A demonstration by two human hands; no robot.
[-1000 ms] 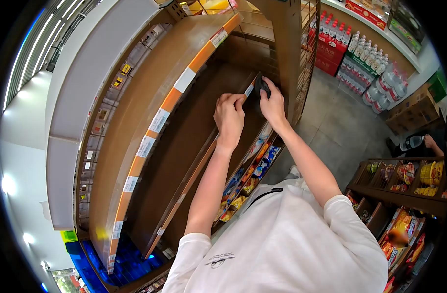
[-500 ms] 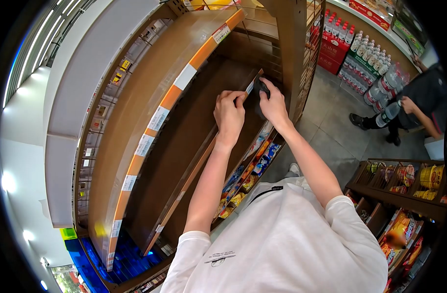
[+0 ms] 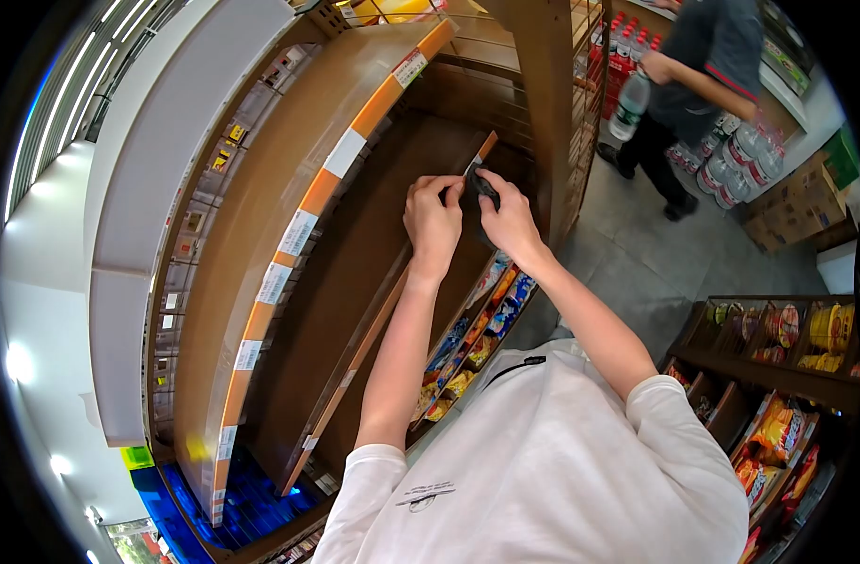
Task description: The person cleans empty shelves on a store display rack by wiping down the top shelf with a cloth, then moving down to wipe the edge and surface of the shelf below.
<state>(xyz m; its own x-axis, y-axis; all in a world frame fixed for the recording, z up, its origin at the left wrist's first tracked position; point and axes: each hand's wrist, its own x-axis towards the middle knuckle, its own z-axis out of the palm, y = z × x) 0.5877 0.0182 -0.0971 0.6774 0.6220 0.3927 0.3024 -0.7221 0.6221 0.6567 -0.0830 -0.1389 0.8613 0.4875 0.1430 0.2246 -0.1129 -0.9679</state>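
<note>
My left hand (image 3: 433, 224) is at the front edge of the brown middle shelf (image 3: 364, 352), its thumb and fingers closed at the edge strip; whatever they grip is hidden. Just to its right, my right hand (image 3: 509, 222) holds a dark cloth (image 3: 486, 188) against the same edge, beside a white label. Above and to the left runs the upper shelf (image 3: 270, 169), its orange front strip (image 3: 314, 195) carrying several white price labels.
Snack bags (image 3: 512, 305) fill a lower shelf. On the right, a person in dark clothes (image 3: 698, 75) holds a large bottle (image 3: 631, 105) near stacked bottles (image 3: 742, 155). A snack rack (image 3: 778, 371) stands at the lower right, cardboard boxes (image 3: 798, 211) behind it.
My right hand has moved left and slightly down along the shelf edge with the dark cloth, closer to my left hand. The other person has walked leftward into fuller view, carrying the bottle.
</note>
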